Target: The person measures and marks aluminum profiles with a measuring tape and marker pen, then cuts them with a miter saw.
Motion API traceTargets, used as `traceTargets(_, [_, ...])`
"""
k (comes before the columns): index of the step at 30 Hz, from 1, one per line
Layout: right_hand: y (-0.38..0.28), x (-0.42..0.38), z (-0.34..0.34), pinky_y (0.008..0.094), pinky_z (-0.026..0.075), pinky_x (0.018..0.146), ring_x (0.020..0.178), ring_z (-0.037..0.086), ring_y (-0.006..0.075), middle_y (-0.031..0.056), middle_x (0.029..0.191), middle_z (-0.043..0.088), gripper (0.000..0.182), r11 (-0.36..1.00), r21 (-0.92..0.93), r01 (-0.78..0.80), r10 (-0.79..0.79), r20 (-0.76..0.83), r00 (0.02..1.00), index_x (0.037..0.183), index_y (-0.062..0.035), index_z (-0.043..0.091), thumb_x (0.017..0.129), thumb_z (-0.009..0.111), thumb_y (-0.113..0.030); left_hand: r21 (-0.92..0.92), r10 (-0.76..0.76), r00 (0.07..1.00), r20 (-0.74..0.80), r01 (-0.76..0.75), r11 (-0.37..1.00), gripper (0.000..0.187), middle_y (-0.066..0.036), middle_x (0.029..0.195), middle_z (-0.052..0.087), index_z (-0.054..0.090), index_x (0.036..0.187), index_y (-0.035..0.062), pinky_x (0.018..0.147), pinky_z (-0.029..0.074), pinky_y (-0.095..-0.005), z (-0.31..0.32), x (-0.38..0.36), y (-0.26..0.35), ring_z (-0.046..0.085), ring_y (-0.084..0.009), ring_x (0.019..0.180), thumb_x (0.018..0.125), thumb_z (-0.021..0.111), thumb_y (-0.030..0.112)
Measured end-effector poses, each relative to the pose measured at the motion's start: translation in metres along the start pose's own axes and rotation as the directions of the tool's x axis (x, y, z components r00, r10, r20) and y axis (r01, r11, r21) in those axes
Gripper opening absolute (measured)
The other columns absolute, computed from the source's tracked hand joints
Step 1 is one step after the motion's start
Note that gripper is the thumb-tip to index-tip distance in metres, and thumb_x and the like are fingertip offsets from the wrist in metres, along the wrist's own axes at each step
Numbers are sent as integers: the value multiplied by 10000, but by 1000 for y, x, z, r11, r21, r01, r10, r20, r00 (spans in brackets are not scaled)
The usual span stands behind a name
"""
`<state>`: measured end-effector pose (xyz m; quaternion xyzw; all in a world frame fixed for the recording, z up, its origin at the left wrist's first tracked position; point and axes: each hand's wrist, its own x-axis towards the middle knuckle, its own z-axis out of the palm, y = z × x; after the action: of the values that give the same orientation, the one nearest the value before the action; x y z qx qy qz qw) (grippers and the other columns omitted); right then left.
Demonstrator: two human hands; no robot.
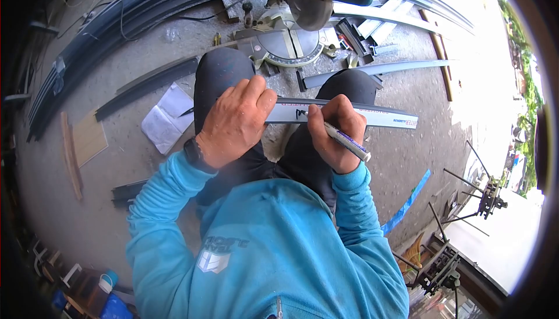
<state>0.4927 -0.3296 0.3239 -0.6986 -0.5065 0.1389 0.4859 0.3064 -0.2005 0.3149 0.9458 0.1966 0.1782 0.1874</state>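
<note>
A grey aluminium profile with printed film on its face lies across my knees. Its left part is gripped by my left hand, fingers closed over it. My right hand pinches a white marker pen, its tip end near the profile's face. Just left of those fingertips, a short black handwritten mark shows on the film. The profile's left end is hidden beneath my left hand.
Ahead of my knees stands a mitre saw. Long dark profiles lie along the back. A paper with a pen, a wooden board and a blue strip are on the floor. Black metal stands occupy the right.
</note>
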Motion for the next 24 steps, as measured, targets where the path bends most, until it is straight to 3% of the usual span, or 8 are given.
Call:
traceTargets(3, [0,1,-6,305,446,496,495,556,157,72,593,568,296,999,-19,32,-31,76,997,747,-51,512,858,786,-40,-11,-2,1000,15,2,1000,479,-130,1020,519,612,1102,10,815,520,-444,-5,1,4,620,-332,968,664,804,-26])
traceTargets(9, [2,1,-6,305,442,497,499,545,149,74,588,544,282,1000,6,23,-23,18,1000,751,-42,501,870,755,-19,-13,13,1000,1,-13,1000,474,-130,1015,519,616,1107,3,814,524,-442,-5,2,4,622,-333,969,673,806,-29])
traceTargets(12, [3,1,-10,304,443,499,505,537,143,73,589,538,289,1000,3,28,-28,76,997,748,-41,488,872,748,-14,-12,11,1000,1,-11,1000,465,-132,1013,519,618,1104,1,810,526,-443,-3,1,4,623,-331,966,679,804,-33])
traceTargets(15, [3,-1,-12,304,440,499,506,525,136,72,587,530,306,996,80,-30,29,13,999,742,-44,470,872,744,-5,-12,13,1000,-3,-13,1000,456,-134,1007,520,617,1095,0,809,527,-445,-3,3,3,624,-330,961,680,802,-38])
traceTargets(18, [3,-1,-14,296,444,502,513,534,121,69,590,548,296,1000,-27,10,-10,30,1000,742,-43,481,873,744,-8,-20,10,1000,-4,-10,1000,448,-133,1003,521,617,1088,2,808,526,-446,-3,1,5,626,-331,962,682,799,-42])
traceTargets(24, [5,0,-19,297,441,498,505,526,127,68,582,535,292,1000,19,-2,3,-53,999,746,-45,499,874,760,-21,-26,2,1000,-8,-3,1000,445,-125,1008,525,619,1085,11,808,525,-444,-3,2,4,629,-330,967,684,804,-42])
